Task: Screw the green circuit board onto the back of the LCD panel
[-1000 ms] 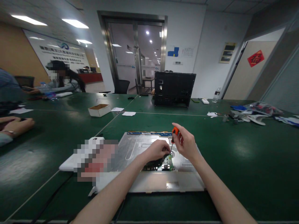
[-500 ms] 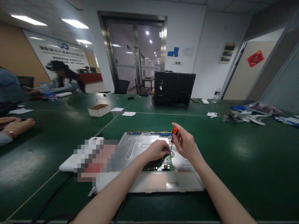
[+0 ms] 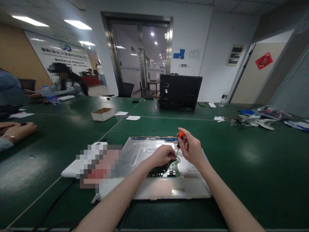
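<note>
A flat silver display panel (image 3: pixel 156 188) lies on the green table in front of me, with a blue circuit strip (image 3: pixel 149 139) along its far edge. A green circuit board (image 3: pixel 174 167) sits on the panel's middle. My right hand (image 3: pixel 191 146) grips an orange and black screwdriver (image 3: pixel 181 135), held upright with its tip down at the board's far corner. Right beside that tip, my left hand (image 3: pixel 163 154) has its fingers pinched together, low over the board. Whatever lies between those fingertips is hidden.
Left of the panel lies a white object (image 3: pixel 72 167), partly blurred out. Farther off stand an open cardboard box (image 3: pixel 102 114) and a black monitor housing (image 3: pixel 180 92). Loose parts and bags (image 3: pixel 263 117) lie at right. A co-worker's hands (image 3: pixel 20 130) rest at the left edge.
My hands stay at the same spot, and the screwdriver handle shows slightly turned in my right fingers. A standing person has come into view in the far background at left.
</note>
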{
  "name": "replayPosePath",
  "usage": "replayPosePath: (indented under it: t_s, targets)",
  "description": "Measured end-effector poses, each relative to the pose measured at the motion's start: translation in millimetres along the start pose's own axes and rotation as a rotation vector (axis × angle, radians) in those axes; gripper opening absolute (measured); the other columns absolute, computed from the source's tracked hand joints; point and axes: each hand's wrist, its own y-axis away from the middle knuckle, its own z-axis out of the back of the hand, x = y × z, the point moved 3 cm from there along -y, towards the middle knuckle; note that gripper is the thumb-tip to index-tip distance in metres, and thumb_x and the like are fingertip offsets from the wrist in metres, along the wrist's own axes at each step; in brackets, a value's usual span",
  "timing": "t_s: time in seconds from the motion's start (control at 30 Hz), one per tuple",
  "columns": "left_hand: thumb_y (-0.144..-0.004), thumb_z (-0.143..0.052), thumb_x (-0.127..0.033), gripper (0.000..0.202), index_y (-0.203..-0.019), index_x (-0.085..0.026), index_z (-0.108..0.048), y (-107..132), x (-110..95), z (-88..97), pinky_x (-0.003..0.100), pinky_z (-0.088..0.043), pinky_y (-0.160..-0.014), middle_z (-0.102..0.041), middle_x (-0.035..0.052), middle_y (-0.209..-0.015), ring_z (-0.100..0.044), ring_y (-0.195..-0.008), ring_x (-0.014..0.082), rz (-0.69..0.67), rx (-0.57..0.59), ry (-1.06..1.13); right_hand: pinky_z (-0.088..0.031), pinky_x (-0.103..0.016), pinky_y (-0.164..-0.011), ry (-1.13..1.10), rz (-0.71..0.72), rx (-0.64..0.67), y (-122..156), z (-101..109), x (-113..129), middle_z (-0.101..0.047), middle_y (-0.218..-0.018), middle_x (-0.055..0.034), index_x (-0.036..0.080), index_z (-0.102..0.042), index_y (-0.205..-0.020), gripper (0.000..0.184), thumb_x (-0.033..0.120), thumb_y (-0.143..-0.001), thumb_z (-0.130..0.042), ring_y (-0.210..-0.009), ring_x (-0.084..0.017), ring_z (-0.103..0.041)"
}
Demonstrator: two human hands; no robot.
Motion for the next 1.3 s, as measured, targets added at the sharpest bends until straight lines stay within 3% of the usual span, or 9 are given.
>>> replayPosePath:
  t_s: [0.23,0.53,0.83,1.07,1.3]
  targets:
    - [-0.071,-0.064,-0.005,0.013,-0.073,-0.016,-0.070,0.3,1.5,-0.9,0.020,-0.042,-0.066,-0.069,0.0001,-0.072,-0.060,-0.069,0.0141,-0.013,-0.005,0.004,-0.038,-0.024,-0.049,0.046,0.043,-0.043,-2.0,-0.7,-1.0,-0.058,-0.074,0.0001,0.020,-0.055,-0.110,0.027,0.034,-0.087,-0.054,-0.049,-0.010,-0.046]
    - [-0.071,-0.066,-0.005,0.011,-0.073,-0.015,-0.071,-0.3,1.8,-0.5,0.020,-0.042,-0.065,-0.069,0.0011,-0.072,-0.060,-0.068,0.0144,-0.020,-0.004,0.006,-0.040,-0.023,-0.051,-0.024,0.047,0.011,-1.9,2.8,3.4,-0.062,-0.083,-0.0021,0.019,-0.048,-0.124,0.035,0.022,-0.089,-0.044,-0.049,-0.009,-0.047]
    - [-0.071,-0.062,-0.003,0.015,-0.072,-0.016,-0.070,0.3,2.9,-0.8,0.021,-0.042,-0.066,-0.069,0.0009,-0.073,-0.061,-0.069,0.0148,-0.003,-0.009,-0.015,-0.038,-0.022,-0.050,0.059,0.054,-0.032,-3.3,2.5,2.0,-0.057,-0.075,-0.0007,0.019,-0.056,-0.109,0.027,0.035,-0.088,-0.053,-0.050,-0.009,-0.044]
    - [-0.071,-0.062,-0.004,0.015,-0.073,-0.016,-0.071,0.1,2.8,-1.4,0.021,-0.042,-0.066,-0.070,0.0012,-0.072,-0.061,-0.068,0.0149,-0.021,-0.012,-0.007,-0.040,-0.023,-0.051,-0.015,0.031,0.048,-2.9,4.5,4.3,-0.060,-0.081,-0.0019,0.019,-0.047,-0.126,0.037,0.022,-0.089,-0.043,-0.051,-0.010,-0.048]
    - [-0.070,-0.061,-0.003,0.016,-0.072,-0.016,-0.071,0.0,2.5,-0.7,0.020,-0.041,-0.065,-0.070,0.0007,-0.072,-0.060,-0.068,0.0143,-0.015,-0.011,-0.014,-0.039,-0.023,-0.050,0.022,0.043,-0.002,-3.4,2.7,4.6,-0.057,-0.078,-0.0011,0.018,-0.053,-0.113,0.026,0.027,-0.088,-0.049,-0.050,-0.009,-0.046]
